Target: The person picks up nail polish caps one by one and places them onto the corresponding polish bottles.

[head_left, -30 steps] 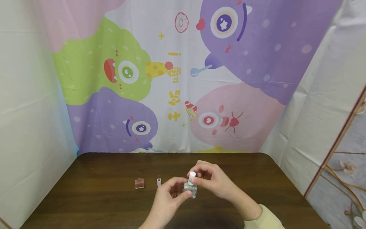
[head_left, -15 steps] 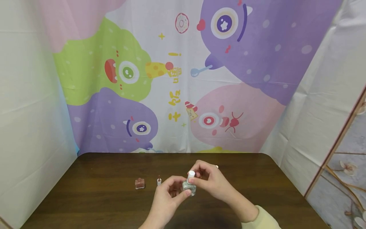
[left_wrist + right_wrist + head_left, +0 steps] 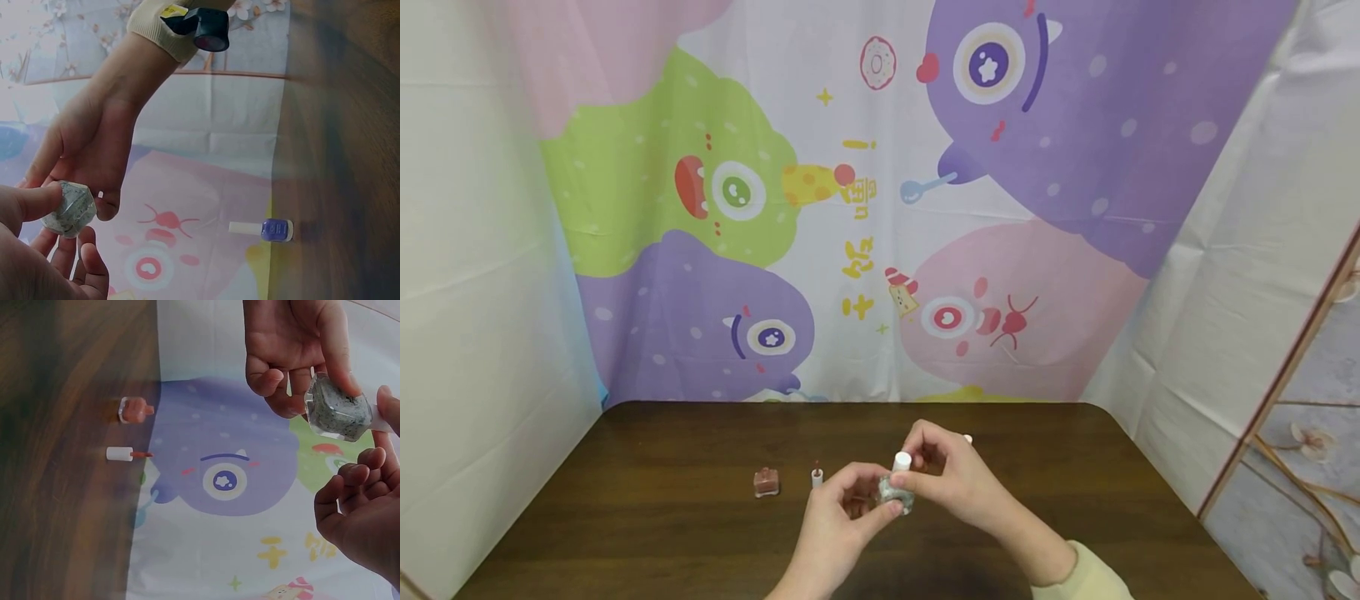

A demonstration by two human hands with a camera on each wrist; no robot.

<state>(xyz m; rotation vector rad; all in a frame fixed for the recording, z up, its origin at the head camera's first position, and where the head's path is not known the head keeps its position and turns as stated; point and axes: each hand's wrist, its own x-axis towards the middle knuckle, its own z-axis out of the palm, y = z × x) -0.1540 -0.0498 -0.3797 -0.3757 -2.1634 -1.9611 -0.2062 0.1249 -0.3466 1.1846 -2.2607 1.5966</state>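
In the head view my left hand (image 3: pixel 842 512) holds a small glass nail polish bottle (image 3: pixel 901 500) by its body. Speckled grey-white polish shows through the glass in the right wrist view. My right hand (image 3: pixel 951 475) pinches the bottle's white cap (image 3: pixel 902 461) between thumb and fingers. Bottle and cap are together, held above the table. Left of the hands an uncapped bottle of brownish-pink nail polish (image 3: pixel 766 482) stands on the table. Beside it a white cap with its brush (image 3: pixel 817 477) stands brush upward, coated in the same colour.
A purple nail polish bottle (image 3: pixel 275 230) with a white cap stands on the table beyond the right hand, mostly hidden in the head view. The dark wooden table (image 3: pixel 647 517) ends at a cartoon-printed curtain (image 3: pixel 880 358).
The hands and the speckled bottle have shifted slightly left. The bottle leans a little more, with its cap top turned towards the head camera. A bit of white now shows behind the right hand.
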